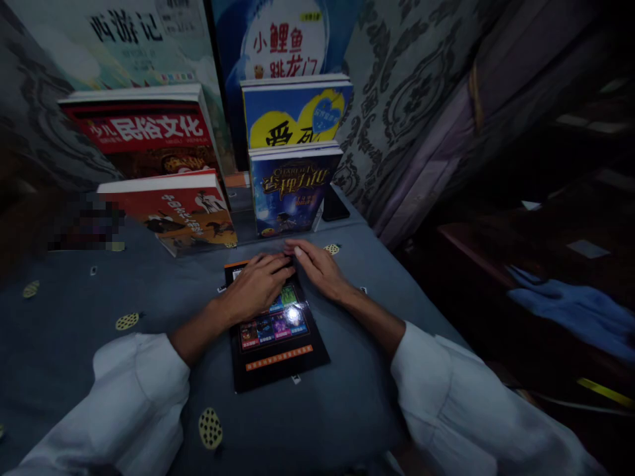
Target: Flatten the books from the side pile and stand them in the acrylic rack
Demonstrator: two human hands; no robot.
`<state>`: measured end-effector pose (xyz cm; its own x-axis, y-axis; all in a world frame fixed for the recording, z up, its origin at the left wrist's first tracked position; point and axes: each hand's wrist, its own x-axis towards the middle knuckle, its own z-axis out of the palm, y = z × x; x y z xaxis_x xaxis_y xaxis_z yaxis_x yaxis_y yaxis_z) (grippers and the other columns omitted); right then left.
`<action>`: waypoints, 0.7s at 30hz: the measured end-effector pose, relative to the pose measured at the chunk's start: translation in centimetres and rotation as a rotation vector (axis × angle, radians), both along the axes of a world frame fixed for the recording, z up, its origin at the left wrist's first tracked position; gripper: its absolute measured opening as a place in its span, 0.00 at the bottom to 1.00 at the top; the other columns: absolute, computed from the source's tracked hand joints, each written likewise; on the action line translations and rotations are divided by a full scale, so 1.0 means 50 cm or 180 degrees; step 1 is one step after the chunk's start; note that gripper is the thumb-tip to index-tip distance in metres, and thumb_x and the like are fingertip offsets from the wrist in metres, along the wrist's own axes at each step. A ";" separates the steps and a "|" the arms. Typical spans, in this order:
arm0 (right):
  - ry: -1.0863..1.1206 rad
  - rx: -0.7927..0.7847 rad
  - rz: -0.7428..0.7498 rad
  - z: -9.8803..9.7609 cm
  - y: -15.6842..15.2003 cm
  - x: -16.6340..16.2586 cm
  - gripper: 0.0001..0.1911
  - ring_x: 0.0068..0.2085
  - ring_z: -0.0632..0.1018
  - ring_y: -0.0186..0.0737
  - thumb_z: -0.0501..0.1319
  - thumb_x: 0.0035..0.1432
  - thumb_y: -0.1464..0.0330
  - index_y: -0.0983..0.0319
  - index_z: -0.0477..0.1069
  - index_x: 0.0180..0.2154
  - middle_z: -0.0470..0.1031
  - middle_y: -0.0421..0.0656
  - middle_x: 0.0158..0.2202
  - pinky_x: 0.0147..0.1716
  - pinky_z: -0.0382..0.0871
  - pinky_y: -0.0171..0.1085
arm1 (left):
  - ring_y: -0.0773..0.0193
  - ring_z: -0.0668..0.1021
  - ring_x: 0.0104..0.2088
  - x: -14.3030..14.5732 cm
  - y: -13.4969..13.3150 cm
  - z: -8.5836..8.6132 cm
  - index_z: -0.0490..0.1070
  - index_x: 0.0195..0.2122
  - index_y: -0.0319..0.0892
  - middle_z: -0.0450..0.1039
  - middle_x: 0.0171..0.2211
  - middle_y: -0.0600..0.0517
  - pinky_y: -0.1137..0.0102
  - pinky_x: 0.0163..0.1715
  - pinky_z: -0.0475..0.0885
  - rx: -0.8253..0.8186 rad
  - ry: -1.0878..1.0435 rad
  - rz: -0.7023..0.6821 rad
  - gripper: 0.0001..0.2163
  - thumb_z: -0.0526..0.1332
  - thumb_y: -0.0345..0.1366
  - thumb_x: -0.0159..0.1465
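A black book (278, 344) with coloured pictures and an orange strip lies flat on the grey-blue cloth (74, 330) in front of me. My left hand (258, 285) rests on its far half, fingers together and lying flat. My right hand (320, 268) lies beside it at the book's far right corner, fingers stretched out and touching the top edge. Both arms wear white sleeves.
Behind the black book stand several books in stepped rows: a dark blue one (290, 188), a yellow-and-blue one (295, 109), a red one (183, 211) and a red-and-black one (143, 129). A patterned curtain (411, 99) hangs at the right. A blue cloth (575, 307) lies far right.
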<state>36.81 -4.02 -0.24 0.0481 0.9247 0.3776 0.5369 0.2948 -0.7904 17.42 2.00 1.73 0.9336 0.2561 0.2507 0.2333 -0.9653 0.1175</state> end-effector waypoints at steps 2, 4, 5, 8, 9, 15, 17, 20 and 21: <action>-0.0048 -0.0001 0.0020 -0.001 -0.001 0.000 0.23 0.52 0.82 0.45 0.48 0.73 0.55 0.58 0.73 0.56 0.82 0.47 0.49 0.54 0.75 0.48 | 0.53 0.71 0.63 -0.001 -0.004 0.004 0.71 0.59 0.41 0.72 0.61 0.43 0.52 0.62 0.66 0.0005 0.0072 -0.0008 0.17 0.51 0.31 0.73; -0.0097 0.0009 0.0015 -0.003 -0.001 0.000 0.22 0.52 0.82 0.45 0.48 0.73 0.57 0.58 0.72 0.56 0.82 0.48 0.49 0.54 0.75 0.48 | 0.52 0.70 0.64 -0.003 -0.009 0.008 0.71 0.59 0.42 0.72 0.61 0.43 0.51 0.63 0.66 -0.0003 0.0118 0.0014 0.17 0.51 0.31 0.73; -0.0131 0.0020 0.0011 -0.004 0.000 0.001 0.21 0.52 0.82 0.45 0.48 0.73 0.58 0.58 0.72 0.56 0.82 0.48 0.50 0.54 0.75 0.48 | 0.53 0.70 0.64 -0.004 -0.011 0.009 0.71 0.59 0.43 0.72 0.61 0.43 0.51 0.63 0.66 -0.0011 0.0129 0.0011 0.16 0.51 0.32 0.73; -0.0256 0.0079 0.0004 -0.008 0.001 0.002 0.21 0.53 0.81 0.46 0.48 0.73 0.59 0.58 0.73 0.56 0.81 0.49 0.52 0.55 0.74 0.50 | 0.53 0.70 0.65 -0.007 -0.016 0.012 0.72 0.58 0.45 0.71 0.62 0.44 0.52 0.64 0.65 -0.0046 0.0143 -0.0071 0.15 0.52 0.37 0.74; -0.0301 0.0113 0.0000 -0.009 0.002 0.003 0.21 0.53 0.81 0.47 0.48 0.73 0.59 0.58 0.73 0.56 0.81 0.49 0.52 0.55 0.74 0.51 | 0.53 0.69 0.65 -0.008 -0.018 0.013 0.72 0.58 0.45 0.71 0.62 0.44 0.52 0.65 0.64 -0.0069 0.0136 -0.0082 0.15 0.52 0.38 0.74; -0.0605 0.0323 0.0049 -0.009 0.004 -0.001 0.20 0.52 0.81 0.47 0.49 0.72 0.62 0.58 0.74 0.55 0.82 0.49 0.51 0.53 0.75 0.50 | 0.53 0.66 0.68 -0.012 -0.024 0.012 0.72 0.58 0.45 0.70 0.63 0.46 0.51 0.67 0.61 -0.0233 0.0109 -0.0025 0.15 0.56 0.38 0.73; -0.0748 0.0410 0.0092 -0.007 0.003 -0.004 0.20 0.51 0.81 0.48 0.49 0.72 0.63 0.58 0.75 0.55 0.82 0.49 0.50 0.53 0.75 0.50 | 0.55 0.65 0.69 -0.014 -0.025 0.007 0.70 0.60 0.46 0.69 0.64 0.46 0.51 0.68 0.60 -0.0247 0.0066 -0.0032 0.16 0.57 0.38 0.73; -0.0969 0.0493 0.0168 -0.005 0.000 -0.008 0.20 0.51 0.81 0.48 0.49 0.72 0.63 0.57 0.76 0.54 0.82 0.48 0.49 0.53 0.74 0.51 | 0.56 0.65 0.69 -0.022 -0.025 -0.001 0.66 0.64 0.46 0.68 0.65 0.45 0.51 0.69 0.59 -0.0240 0.0023 0.0006 0.19 0.56 0.38 0.73; -0.1049 0.0498 0.0195 -0.004 -0.002 -0.009 0.20 0.50 0.81 0.48 0.49 0.72 0.63 0.56 0.76 0.54 0.82 0.48 0.49 0.52 0.74 0.51 | 0.56 0.66 0.69 -0.028 -0.025 -0.004 0.65 0.65 0.46 0.67 0.66 0.44 0.51 0.69 0.59 -0.0232 0.0027 0.0058 0.19 0.56 0.39 0.73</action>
